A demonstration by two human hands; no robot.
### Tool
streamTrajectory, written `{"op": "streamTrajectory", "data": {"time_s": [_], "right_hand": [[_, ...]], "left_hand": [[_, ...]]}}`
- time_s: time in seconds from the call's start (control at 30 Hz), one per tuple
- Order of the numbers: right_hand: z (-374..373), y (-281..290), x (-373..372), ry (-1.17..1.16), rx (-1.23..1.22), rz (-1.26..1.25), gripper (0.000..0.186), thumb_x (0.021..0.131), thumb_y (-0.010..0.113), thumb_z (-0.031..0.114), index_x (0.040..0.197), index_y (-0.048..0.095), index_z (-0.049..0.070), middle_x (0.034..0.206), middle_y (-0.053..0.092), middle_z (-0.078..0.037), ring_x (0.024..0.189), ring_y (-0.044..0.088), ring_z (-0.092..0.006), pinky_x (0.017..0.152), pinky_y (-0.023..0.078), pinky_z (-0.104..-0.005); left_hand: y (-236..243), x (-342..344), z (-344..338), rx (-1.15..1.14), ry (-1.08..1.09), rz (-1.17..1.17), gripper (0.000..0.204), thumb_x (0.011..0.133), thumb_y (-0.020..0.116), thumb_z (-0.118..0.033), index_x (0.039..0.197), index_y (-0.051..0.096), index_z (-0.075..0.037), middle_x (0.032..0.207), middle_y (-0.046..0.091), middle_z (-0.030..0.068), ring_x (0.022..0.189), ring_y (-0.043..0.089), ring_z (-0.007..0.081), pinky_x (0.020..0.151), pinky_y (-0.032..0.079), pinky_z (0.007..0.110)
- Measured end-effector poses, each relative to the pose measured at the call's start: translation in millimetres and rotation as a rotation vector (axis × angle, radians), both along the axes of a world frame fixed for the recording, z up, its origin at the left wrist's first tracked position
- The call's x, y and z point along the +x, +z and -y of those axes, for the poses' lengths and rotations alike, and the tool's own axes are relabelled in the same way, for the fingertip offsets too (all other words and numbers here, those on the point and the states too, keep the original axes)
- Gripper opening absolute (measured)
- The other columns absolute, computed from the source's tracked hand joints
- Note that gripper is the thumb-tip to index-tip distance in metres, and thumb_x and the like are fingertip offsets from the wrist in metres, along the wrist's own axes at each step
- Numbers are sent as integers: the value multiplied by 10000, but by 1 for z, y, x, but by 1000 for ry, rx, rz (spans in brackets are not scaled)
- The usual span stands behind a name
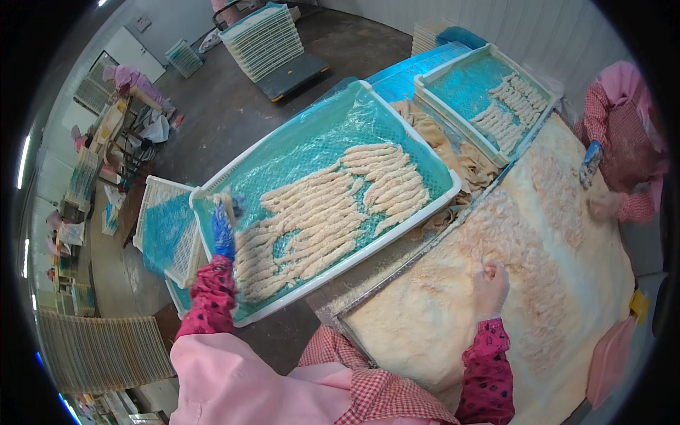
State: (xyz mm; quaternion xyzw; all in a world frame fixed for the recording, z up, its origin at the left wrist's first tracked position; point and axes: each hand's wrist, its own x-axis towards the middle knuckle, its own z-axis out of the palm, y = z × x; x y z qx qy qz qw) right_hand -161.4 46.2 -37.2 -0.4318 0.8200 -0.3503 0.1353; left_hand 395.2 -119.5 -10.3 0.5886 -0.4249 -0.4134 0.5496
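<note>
My left hand (223,230), in a blue glove, is over the left end of a large white tray (297,309) lined with teal plastic. Its fingers are closed around a pale coated strip (226,203), slightly blurred. Several coated strips (312,234) lie side by side in rows on the liner. My right hand (491,290), in a thin clear glove, rests in the pale flour-like coating (418,312) on the table to the right. Its fingers are curled beside a heap of coated pieces (506,237); what they hold, if anything, is hidden.
Across the table a co-worker's gloved hands (591,163) work at the coating. A second tray (520,113) with strips stands at the far right, near crumpled brown cloth (453,152). White crates (170,234) stand left of my tray; stacked trays (262,46) sit on a cart behind.
</note>
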Motion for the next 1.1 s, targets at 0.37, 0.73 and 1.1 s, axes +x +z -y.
{"op": "streamTrajectory", "data": {"time_s": [0.37,0.73,1.1], "right_hand": [[6,15,-32,38,-84,323,190,669,634,70,854,588,62,702,563,-43,647,550,-150,617,457,-274],[-131,10,-43,-104,-10,154,438,689,658,129,1069,491,-9,955,543,-189,919,525,-303,806,435,-364],[-102,38,13,-25,-155,313,288,764,555,77,1051,568,47,1032,583,-128,933,536,-287,888,375,-402]], "left_hand": [[-22,-59,15,-31,-353,62,411,934,424,-297,1277,422,-70,1153,547,122,1046,534,213,939,396,337],[2,-339,-107,-523,-1180,825,379,760,587,-175,1114,552,-46,1051,583,167,957,554,345,837,437,414],[-19,-371,-120,-74,-1122,270,303,729,660,-116,1024,600,-81,965,607,108,869,573,277,783,444,357]]}}
